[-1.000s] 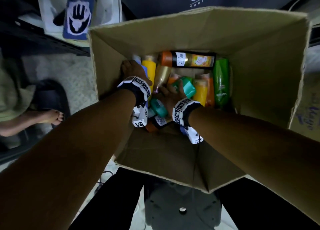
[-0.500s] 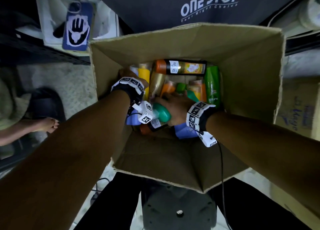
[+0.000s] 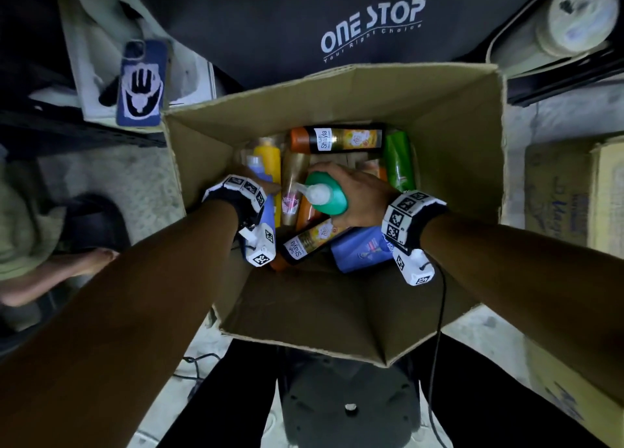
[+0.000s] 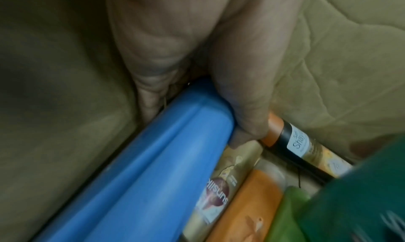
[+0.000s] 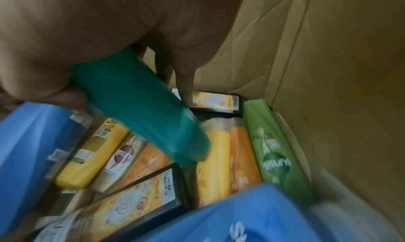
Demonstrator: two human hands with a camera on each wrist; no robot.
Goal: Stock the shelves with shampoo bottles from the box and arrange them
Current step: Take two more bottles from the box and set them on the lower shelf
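Shampoo bottles lie packed inside open cardboard box on pale floor. Teal bottle, white cap up, raised above the pile; right hand fingers wrapped round its body. Left hand fingers curled on blue bottle against left box wall. Phone on shelf beyond.

1. Your head view is dim; the box interior is shadowed, corners stretched by the wide lens.
2. Left wrist view is soft, the blue bottle smeared.
3. Right wrist view shows motion blur on the teal bottle; near edges are defocused.
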